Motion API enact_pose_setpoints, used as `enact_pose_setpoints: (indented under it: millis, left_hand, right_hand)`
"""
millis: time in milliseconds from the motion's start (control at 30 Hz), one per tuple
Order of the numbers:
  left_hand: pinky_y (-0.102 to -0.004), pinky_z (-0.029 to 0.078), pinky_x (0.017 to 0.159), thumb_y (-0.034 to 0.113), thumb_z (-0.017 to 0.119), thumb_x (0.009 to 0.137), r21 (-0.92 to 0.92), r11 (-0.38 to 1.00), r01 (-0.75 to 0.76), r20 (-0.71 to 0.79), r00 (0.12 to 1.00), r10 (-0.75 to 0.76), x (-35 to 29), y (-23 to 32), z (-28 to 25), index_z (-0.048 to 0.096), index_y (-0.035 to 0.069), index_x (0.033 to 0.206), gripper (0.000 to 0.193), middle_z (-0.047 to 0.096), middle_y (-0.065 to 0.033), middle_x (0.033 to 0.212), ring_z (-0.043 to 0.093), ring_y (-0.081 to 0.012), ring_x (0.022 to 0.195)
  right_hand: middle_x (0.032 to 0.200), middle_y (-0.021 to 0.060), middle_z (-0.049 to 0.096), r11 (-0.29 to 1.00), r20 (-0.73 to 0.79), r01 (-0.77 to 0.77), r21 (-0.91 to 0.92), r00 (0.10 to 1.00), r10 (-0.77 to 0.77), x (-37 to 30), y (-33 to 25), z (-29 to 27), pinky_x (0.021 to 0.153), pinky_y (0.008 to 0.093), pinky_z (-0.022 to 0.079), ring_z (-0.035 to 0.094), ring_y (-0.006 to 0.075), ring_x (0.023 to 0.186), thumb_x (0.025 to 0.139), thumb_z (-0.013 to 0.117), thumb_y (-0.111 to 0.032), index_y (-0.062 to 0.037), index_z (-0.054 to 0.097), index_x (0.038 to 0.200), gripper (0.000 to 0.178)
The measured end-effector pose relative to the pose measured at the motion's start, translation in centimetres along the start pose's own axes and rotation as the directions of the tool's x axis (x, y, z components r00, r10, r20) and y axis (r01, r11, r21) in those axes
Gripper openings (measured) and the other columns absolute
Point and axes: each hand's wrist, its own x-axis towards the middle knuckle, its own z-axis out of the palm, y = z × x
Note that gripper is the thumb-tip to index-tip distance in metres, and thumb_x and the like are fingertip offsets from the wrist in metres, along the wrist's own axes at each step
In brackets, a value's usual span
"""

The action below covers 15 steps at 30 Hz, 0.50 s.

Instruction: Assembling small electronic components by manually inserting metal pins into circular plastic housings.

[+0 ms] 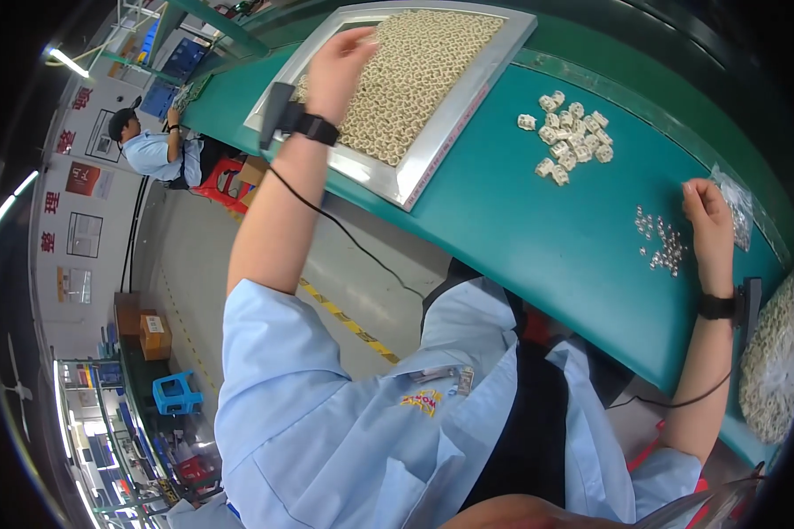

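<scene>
Two bare hands, both ours, at a green worktop (503, 198). We record them as follows.

Left hand (340, 70): over the silver-framed tray (463, 101), thumb and fingers drawn together; we cannot tell whether anything is pinched between them or whether they touch the contents.

Right hand (711, 216): beside the silver beads (670, 254), fingers curled in toward the thumb, next to a transparent plastic bag (742, 212); we cannot tell what, if anything, it grips.

Tray contents: small cream parts (415, 79), closely packed in rows across most of the frame. Loose lot: larger off-white pieces (577, 137), clustered on the worktop between tray and beads, some touching, one lying apart on the tray side. Beads: scattered in a loose patch, just beside the right hand.

Worn: one black band on each wrist, left (316, 129) and right (717, 307), each with a dark device.

Surroundings: at our right, a rounded mass of pale pieces (772, 375); at far left, one co-worker (157, 152) in light blue; below, one blue stool (176, 394).
</scene>
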Motion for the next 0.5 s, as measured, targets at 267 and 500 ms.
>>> enact_pose_setpoints:
  millis: [267, 500]
  left_hand:
    - [-0.027, 0.048, 0.073, 0.02, 0.067, 0.077, 0.441, 0.84, 0.316, -0.413, 0.903, -0.123, 4.2, -12.8, -19.0, 0.064, 0.004, 0.102, 0.03, 0.066, -0.0079, 0.091, 0.062, -0.0147, 0.081]
    - [-0.031, 0.048, 0.075, 0.023, 0.066, 0.076, 0.696, 0.669, 0.262, -0.231, 0.963, -0.136, 6.2, -17.7, -19.9, 0.066, 0.007, 0.101, 0.03, 0.067, -0.009, 0.091, 0.063, -0.019, 0.082]
  right_hand:
    - [0.072, -0.006, 0.046, 0.997, -0.075, -0.065, 0.031, 0.995, 0.067, 0.8, 0.7, -0.3, 0.059, 0.0169, 0.031, 0.04, 0.0029, 0.066, 0.091, 0.054, -0.023, -0.0062, 0.057, 0.09, 0.017]
    - [0.073, -0.0063, 0.046, 0.997, -0.129, -0.082, 0.012, 0.988, 0.083, 0.6, 1.1, -0.3, 0.057, 0.0163, 0.03, 0.04, 0.0018, 0.066, 0.091, 0.054, -0.024, -0.0064, 0.057, 0.091, 0.018]
